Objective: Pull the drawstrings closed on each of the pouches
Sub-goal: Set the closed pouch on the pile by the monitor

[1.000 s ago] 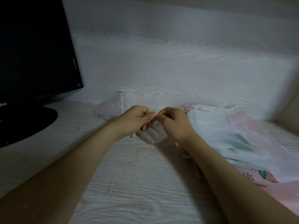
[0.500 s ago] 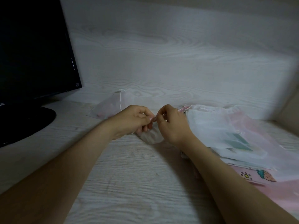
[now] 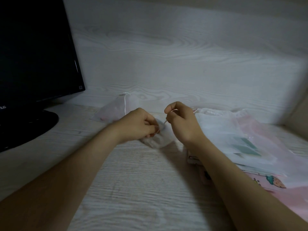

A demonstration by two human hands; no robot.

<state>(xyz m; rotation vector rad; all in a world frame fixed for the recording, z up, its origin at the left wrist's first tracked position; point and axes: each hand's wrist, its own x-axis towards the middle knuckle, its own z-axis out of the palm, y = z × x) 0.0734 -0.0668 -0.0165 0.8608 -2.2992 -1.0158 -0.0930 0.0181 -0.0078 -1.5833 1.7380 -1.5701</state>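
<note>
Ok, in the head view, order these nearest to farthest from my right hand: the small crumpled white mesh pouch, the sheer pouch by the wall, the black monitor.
From the right hand:
1. Small crumpled white mesh pouch, just left, its string pinched.
2. Sheer pouch by the wall, farther left.
3. Black monitor, far left.
</note>
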